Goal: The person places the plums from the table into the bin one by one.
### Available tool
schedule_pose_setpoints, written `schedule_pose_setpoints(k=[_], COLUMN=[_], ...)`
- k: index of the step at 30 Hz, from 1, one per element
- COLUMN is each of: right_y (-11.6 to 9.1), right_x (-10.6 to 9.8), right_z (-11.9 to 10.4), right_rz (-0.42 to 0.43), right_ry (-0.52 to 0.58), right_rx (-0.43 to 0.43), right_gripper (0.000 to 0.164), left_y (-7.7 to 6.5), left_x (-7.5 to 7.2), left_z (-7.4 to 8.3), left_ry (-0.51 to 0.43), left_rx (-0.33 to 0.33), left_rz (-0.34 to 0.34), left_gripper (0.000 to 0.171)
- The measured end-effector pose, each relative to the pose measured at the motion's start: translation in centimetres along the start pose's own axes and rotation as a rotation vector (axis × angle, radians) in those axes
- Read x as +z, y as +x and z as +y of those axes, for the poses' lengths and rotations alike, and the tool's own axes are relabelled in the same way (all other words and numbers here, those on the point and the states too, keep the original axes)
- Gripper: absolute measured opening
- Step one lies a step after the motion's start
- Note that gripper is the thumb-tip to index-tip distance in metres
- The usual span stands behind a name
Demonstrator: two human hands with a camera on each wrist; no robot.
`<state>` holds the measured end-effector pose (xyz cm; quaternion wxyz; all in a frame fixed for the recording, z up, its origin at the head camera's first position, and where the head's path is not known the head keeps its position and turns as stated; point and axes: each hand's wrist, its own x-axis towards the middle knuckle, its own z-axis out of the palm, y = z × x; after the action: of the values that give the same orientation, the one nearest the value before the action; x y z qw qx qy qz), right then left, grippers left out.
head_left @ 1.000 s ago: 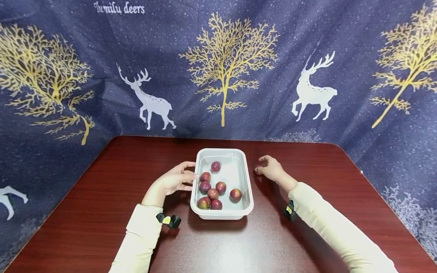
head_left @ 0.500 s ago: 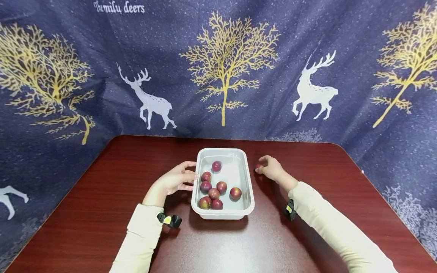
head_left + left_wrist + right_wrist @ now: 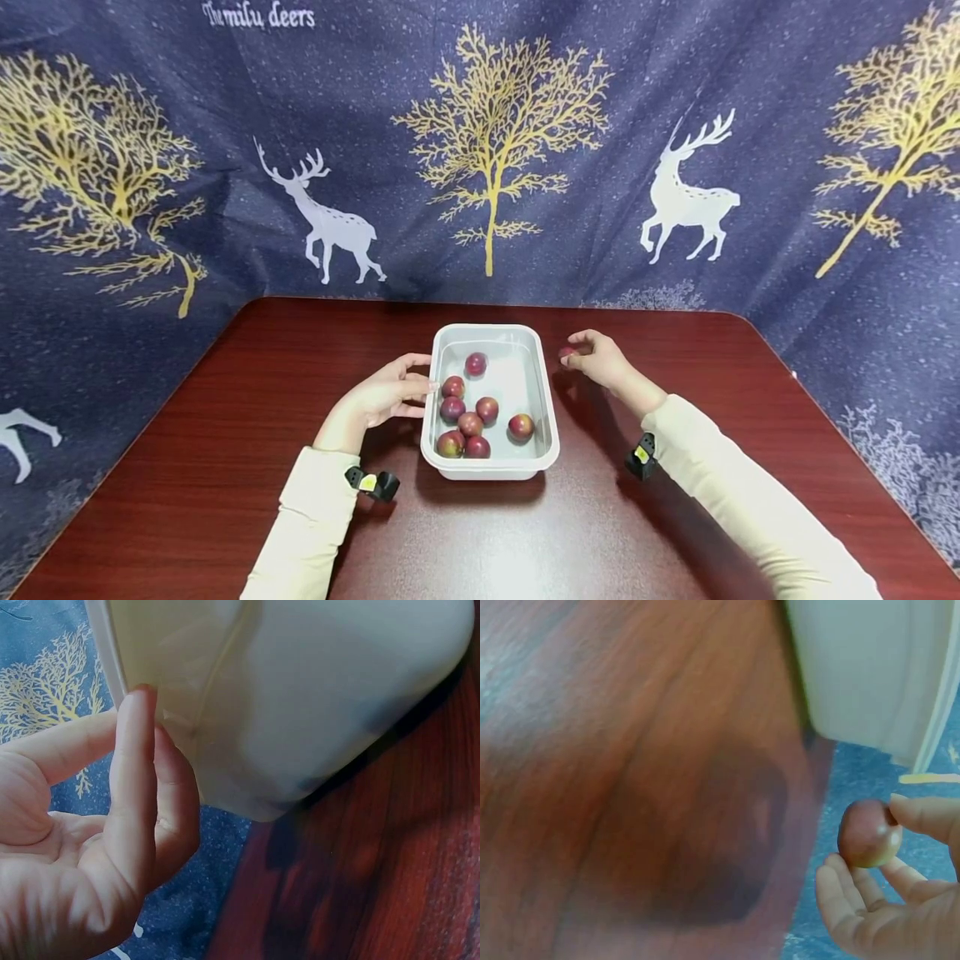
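A white plastic container (image 3: 491, 473) stands in the middle of the table with several red-purple plums (image 3: 470, 425) inside. Most of them lie toward its left and near end; one plum (image 3: 521, 427) sits apart on the right. My left hand (image 3: 382, 393) grips the container's left rim, thumb over the edge and fingers along the outer wall. Right of the container, my right hand (image 3: 606, 365) pinches a single plum (image 3: 868, 834) between thumb and fingertips. In the right wrist view this plum shows a yellowish patch and hangs close beside the container's wall (image 3: 877, 675).
The dark red wooden table (image 3: 225, 467) reaches back to a blue cloth (image 3: 420, 167) printed with white deer and gold trees. Each wrist wears a black strapped device, seen on the left wrist (image 3: 372, 483) and the right wrist (image 3: 641, 456).
My right hand has taken the plum from low at the table and raised it slightly, away from me. The lone plum inside has shifted a little. My left hand keeps its place.
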<state>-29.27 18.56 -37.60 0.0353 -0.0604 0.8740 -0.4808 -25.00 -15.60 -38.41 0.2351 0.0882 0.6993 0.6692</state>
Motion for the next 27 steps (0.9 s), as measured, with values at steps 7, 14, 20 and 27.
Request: schedule_pose_setpoints(k=[7, 14, 20, 27], right_y=[-0.5, -0.8, -1.1, -1.4], right_x=[-0.8, -1.4, -1.7, -1.2], right_z=[-2.1, -3.7, -4.8, -6.0], right_rz=[-0.003, -0.012, -0.011, -0.008], right_ry=[0.024, 0.04, 0.079, 0.082], right_rx=[-0.017, -0.009, -0.035, -0.07], right_gripper=[0.044, 0.046, 0.046, 0.046], left_y=[0.0, 0.0, 0.0, 0.1], left_x=[0.0, 0.0, 0.1, 0.1], left_z=[0.1, -0.1, 0.1, -0.2], left_ry=[0.004, 0.002, 0.004, 0.009], left_rx=[0.001, -0.005, -0.003, -0.006], left_rz=[0.004, -0.002, 0.001, 0.009], left_gripper=[0.061, 0.061, 0.062, 0.062])
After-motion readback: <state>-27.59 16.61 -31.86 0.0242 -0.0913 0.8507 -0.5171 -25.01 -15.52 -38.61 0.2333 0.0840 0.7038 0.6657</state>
